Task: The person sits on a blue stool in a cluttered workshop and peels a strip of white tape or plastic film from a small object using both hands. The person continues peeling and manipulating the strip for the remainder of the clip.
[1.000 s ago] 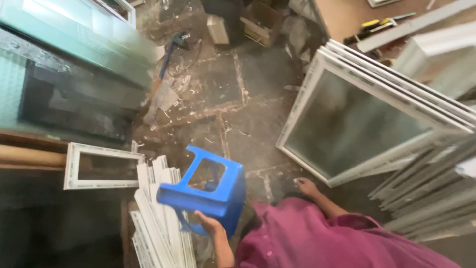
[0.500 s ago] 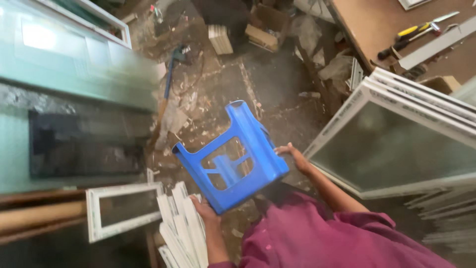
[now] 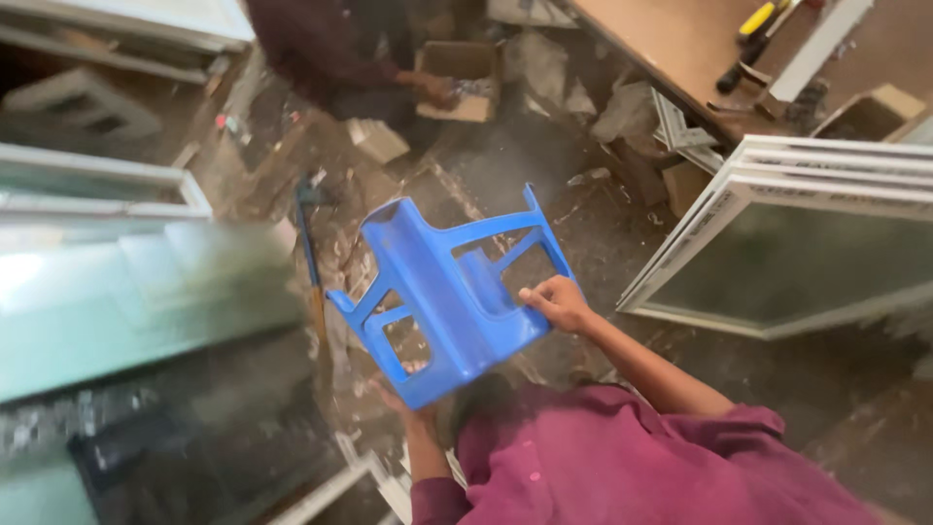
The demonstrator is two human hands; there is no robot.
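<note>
Both hands hold a blue stool (image 3: 442,297) tilted in the air. The right hand (image 3: 556,303) grips its far edge, fingers curled over. The left hand (image 3: 408,401) supports it from beneath, its grip hidden. Right of the right hand leans a window frame (image 3: 792,258).

White window frames (image 3: 797,233) right; cardboard box (image 3: 465,80), co-worker's hand (image 3: 432,89); workbench (image 3: 671,44).
</note>
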